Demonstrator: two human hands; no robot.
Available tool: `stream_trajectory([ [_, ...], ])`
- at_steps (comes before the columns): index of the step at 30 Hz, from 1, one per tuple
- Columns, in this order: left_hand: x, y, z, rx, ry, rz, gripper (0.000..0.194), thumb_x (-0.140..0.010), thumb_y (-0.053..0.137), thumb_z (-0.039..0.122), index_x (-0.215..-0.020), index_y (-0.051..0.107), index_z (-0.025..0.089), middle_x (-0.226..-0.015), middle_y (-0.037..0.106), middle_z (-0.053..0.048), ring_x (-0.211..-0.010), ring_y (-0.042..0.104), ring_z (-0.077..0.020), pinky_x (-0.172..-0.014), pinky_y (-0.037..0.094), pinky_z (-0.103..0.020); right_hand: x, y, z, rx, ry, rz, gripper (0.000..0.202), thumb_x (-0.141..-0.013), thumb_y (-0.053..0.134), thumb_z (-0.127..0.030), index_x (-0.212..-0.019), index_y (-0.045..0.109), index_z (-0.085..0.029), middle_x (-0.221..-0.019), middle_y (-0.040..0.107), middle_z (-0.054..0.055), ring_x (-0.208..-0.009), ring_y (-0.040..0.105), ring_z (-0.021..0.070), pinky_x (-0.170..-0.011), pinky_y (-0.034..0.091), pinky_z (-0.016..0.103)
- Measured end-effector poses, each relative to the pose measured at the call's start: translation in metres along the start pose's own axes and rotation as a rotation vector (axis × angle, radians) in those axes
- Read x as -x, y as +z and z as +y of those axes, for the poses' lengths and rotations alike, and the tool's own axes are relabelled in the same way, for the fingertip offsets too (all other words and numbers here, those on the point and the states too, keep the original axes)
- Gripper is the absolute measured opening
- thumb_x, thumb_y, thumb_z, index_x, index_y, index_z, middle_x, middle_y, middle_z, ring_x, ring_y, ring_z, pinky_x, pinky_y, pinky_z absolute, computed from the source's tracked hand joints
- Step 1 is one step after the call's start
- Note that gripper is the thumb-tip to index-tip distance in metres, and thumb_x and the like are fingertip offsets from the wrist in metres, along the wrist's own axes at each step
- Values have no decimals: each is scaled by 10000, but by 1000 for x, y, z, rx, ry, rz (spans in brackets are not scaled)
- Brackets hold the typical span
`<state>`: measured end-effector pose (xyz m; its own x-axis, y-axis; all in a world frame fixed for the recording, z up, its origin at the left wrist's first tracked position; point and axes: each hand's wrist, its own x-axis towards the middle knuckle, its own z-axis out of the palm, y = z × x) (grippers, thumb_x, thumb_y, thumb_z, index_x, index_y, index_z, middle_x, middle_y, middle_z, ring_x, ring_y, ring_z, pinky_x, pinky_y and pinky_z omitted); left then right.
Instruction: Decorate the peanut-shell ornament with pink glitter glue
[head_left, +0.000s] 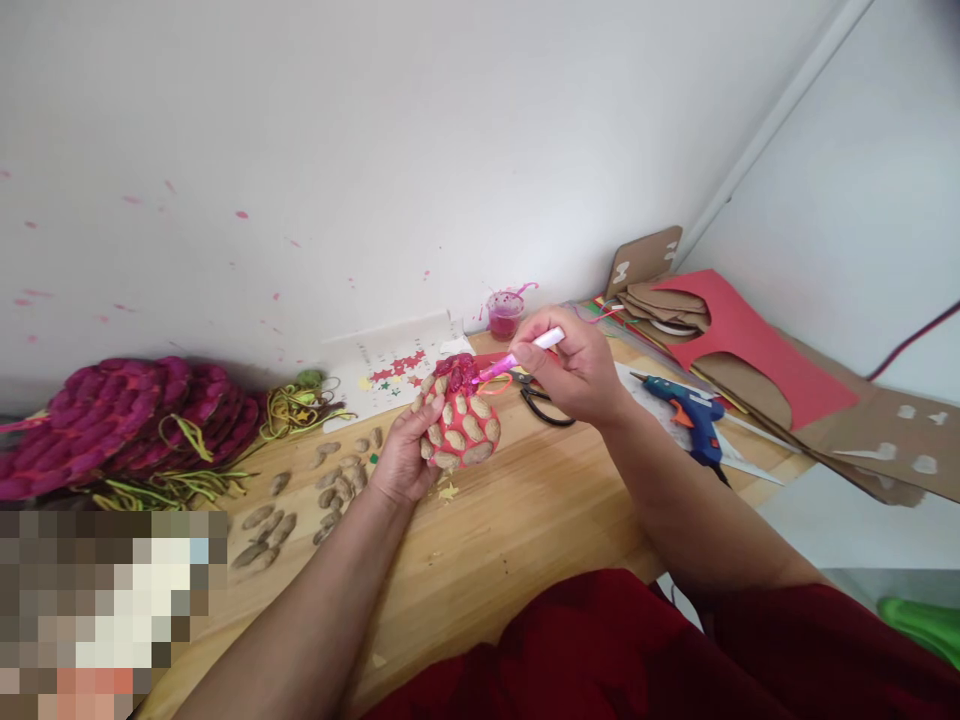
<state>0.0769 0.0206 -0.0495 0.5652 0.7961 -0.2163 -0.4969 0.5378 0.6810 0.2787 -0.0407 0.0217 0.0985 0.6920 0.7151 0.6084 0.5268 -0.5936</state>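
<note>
My left hand (pixel 409 455) holds a red disc covered with peanuts (pixel 469 425) by its left edge, tilted above the wooden table. The peanuts at its top are coated magenta; the lower ones are bare tan. My right hand (pixel 574 365) grips a white-handled brush (pixel 546 341), its magenta end touching the coated peanuts. Behind the disc, near the wall, stands a clear cup of magenta paint (pixel 505 314). Loose peanuts (pixel 341 485) lie left of my left hand.
Magenta peanut-covered discs (pixel 150 420) and yellow-green yarn (pixel 300 405) lie left. Small stars (pixel 397 370) rest on white paper behind. Black-handled scissors (pixel 546 408), a blue glue gun (pixel 697 415), red cut paper (pixel 787 365) and cardboard (pixel 645 262) are at the right.
</note>
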Motion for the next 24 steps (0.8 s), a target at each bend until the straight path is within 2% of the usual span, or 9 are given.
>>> stream_trajectory([
  [2,-1,0,-1,10,10,-4,579,-733,850,236,-1285,676,238,-823,812,-9,-738,776,-168,-706,616,-216,0,0,0,18,-2,-10,147,-957,637,-328,-853,616,-227,-794,662,15,-724,588,168,-701,455,332],
  [7,-2,0,-1,22,29,8,546,-741,844,216,-1263,683,237,-921,820,-24,-760,777,-157,-768,619,-223,0,0,1,75,9,47,146,-943,657,-324,-847,620,-221,-801,663,21,-732,586,172,-707,445,336],
  [12,-1,2,-1,-2,37,28,530,-706,867,209,-1208,698,217,-844,803,-21,-755,776,-175,-781,629,-259,0,1,2,26,-2,-17,142,-957,636,-326,-859,619,-224,-786,655,12,-711,578,166,-687,444,328],
  [14,-1,1,-1,-9,45,27,498,-707,868,213,-1179,708,211,-789,789,-15,-717,768,-172,-725,628,-245,0,1,2,72,-13,18,133,-949,644,-314,-858,619,-221,-813,668,25,-749,596,177,-716,452,339],
  [16,-1,-1,-2,-21,41,22,449,-711,871,237,-1131,721,192,-733,770,-7,-608,732,-148,-581,591,-199,0,1,1,66,-18,36,123,-950,642,-305,-864,618,-220,-826,675,30,-759,607,178,-722,460,341],
  [19,-2,-4,-4,-38,37,18,394,-713,879,274,-1059,731,157,-703,760,-13,-480,658,-110,-422,487,-154,0,1,1,42,-39,-9,133,-962,630,-314,-867,616,-222,-808,666,20,-732,601,172,-702,464,334],
  [21,-3,-4,-5,-44,48,33,411,-705,885,276,-1066,729,154,-734,774,-27,-527,690,-126,-473,529,-171,-1,1,0,93,-65,-25,140,-962,633,-320,-860,615,-225,-799,664,17,-734,597,177,-706,462,340],
  [24,-4,-2,-7,-46,75,71,486,-677,904,277,-1115,723,165,-826,801,-54,-686,760,-184,-654,621,-251,-1,2,-1,166,-105,-2,133,-952,642,-305,-848,610,-229,-786,670,19,-751,601,193,-728,461,356],
])
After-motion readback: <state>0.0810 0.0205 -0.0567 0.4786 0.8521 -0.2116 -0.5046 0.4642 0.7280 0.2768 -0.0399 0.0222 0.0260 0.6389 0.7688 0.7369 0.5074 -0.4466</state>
